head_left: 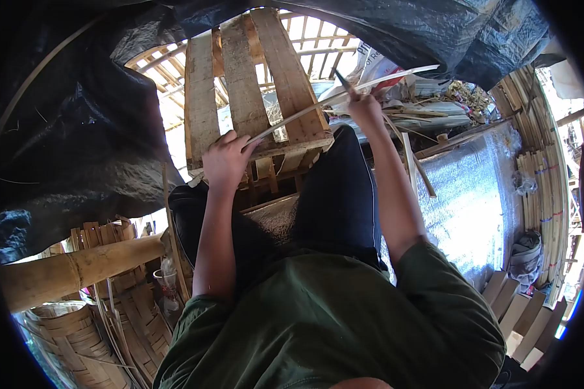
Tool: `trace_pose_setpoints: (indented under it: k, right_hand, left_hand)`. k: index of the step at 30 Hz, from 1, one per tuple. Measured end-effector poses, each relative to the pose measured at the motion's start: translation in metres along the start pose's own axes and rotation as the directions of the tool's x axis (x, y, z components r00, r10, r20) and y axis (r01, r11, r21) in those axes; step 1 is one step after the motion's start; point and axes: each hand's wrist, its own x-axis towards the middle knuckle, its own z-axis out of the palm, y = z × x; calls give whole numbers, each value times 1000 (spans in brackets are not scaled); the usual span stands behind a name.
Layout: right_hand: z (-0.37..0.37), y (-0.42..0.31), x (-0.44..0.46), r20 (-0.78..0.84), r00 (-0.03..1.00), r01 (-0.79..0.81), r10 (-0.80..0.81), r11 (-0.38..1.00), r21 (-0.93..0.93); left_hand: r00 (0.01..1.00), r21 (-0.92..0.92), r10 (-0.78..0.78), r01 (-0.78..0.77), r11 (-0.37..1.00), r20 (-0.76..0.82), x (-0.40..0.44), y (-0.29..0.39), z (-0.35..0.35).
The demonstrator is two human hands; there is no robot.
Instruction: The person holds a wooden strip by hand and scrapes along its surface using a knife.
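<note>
My left hand (224,161) is closed around the near end of a long, thin bamboo strip (292,118), just above the front edge of a slatted wooden crate (233,91). The strip slants up to the right, past my right hand (366,111), and its pale far end stands out beyond it. In my right fist is a knife (341,79), its dark, narrow blade pointing up and left across the strip. Whether the right fingers also press on the strip is hidden. A split piece (412,159) hangs below the right forearm.
Black plastic sheeting (78,136) hangs at the left and overhead. A thick bamboo pole (78,269) and woven bamboo baskets (78,330) are at lower left. A shiny silvery sheet (467,194) lies at right, beside bundled bamboo slats (542,175). Shavings (467,100) lie behind.
</note>
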Motion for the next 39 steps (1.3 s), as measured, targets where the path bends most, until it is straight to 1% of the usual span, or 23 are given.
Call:
trace_pose_setpoints:
  k: [1, 3, 4, 5, 7, 8, 9, 11, 12, 15, 16, 17, 19, 21, 24, 25, 27, 29, 31, 33, 35, 37, 39]
  right_hand:
    - [11, 2, 1, 1, 1000, 1, -1, 1000, 5]
    - [46, 2, -7, -39, 945, 326, -326, 945, -3]
    - [49, -8, -22, -26, 935, 355, -354, 934, 39]
    - [40, -9, -21, -26, 938, 347, -346, 937, 44]
    - [15, -9, -15, 75, 983, 160, -168, 982, 100]
    - [2, -12, -14, 1, 999, 53, -53, 996, 68]
    - [12, -10, -15, 5, 998, 55, -55, 996, 72]
    - [43, -8, -28, -72, 882, 466, -465, 885, 4]
    - [34, -24, -47, 28, 922, 386, -386, 922, -12]
    - [17, -9, -28, -43, 965, 263, -260, 961, 80]
    - [-2, -16, -25, -62, 991, 125, -120, 988, 85]
    - [5, -15, -26, -60, 991, 127, -122, 988, 86]
    - [25, -19, -40, -53, 941, 338, -334, 936, 103]
    - [20, -20, -48, -22, 945, 327, -326, 940, 95]
    - [3, -17, -30, -9, 993, 117, -116, 984, 134]
    - [10, -21, -37, -9, 993, 121, -121, 983, 134]
    - [35, -28, -63, -29, 899, 438, -437, 896, 70]
    - [31, -27, -62, -23, 915, 402, -402, 914, 58]
    - [2, -33, -48, -28, 986, 164, -167, 981, -100]
    - [-8, -44, -57, -33, 985, 160, -167, 974, -163]
    - [-3, -51, -69, -8, 956, 281, -292, 929, -241]
    - [-10, -51, -68, -22, 942, 320, -336, 914, -249]
    - [-22, -46, -58, -154, 932, 312, -329, 942, -126]
  left_hand:
    - [1000, 4, 2, -2, 1000, 0, 0, 0, 0]
    - [1000, 18, -17, 17, 1000, 2, 1, 0, 0]
    - [1000, 21, -15, 14, 1000, 5, 1, 1, -1]
    - [1000, 28, -16, 16, 999, 10, 1, 2, -2]
    - [1000, 38, -17, 17, 999, 11, 1, 4, -2]
    - [1000, 36, -23, 22, 999, 14, 1, 5, -1]
    - [999, 35, -28, 27, 999, 19, 1, 5, -1]
    - [1000, 38, -29, 29, 999, -7, 2, 4, -2]
    - [999, 30, -28, 29, 999, -22, 2, 4, -2]
    - [1000, 27, -22, 22, 999, 6, 1, 6, -4]
    - [1000, 30, -26, 26, 999, 7, 1, 5, -4]
    - [1000, 23, -17, 17, 1000, 2, 1, 5, -3]
    - [1000, 19, -3, 3, 1000, -1, 4, 3, -2]
    - [999, 22, -39, 39, 999, 28, 3, 2, -3]
    - [996, 5, -71, 71, 997, 46, 7, 9, -6]
    - [996, 7, -74, 74, 997, 43, 8, 7, -4]
    - [998, 36, -55, 53, 998, 33, 7, 1, -2]
    - [998, 33, -43, 42, 999, 34, 7, 3, -2]
    - [999, 39, -47, 47, 998, 11, 9, 2, -3]
    - [995, 11, -80, 79, 997, 62, 8, 3, -5]
    - [994, -6, -90, 91, 996, 54, 9, 3, -6]
    - [994, -35, -102, 103, 994, 40, 11, 3, -7]
    - [989, -76, -121, 128, 989, 85, 15, 3, -12]
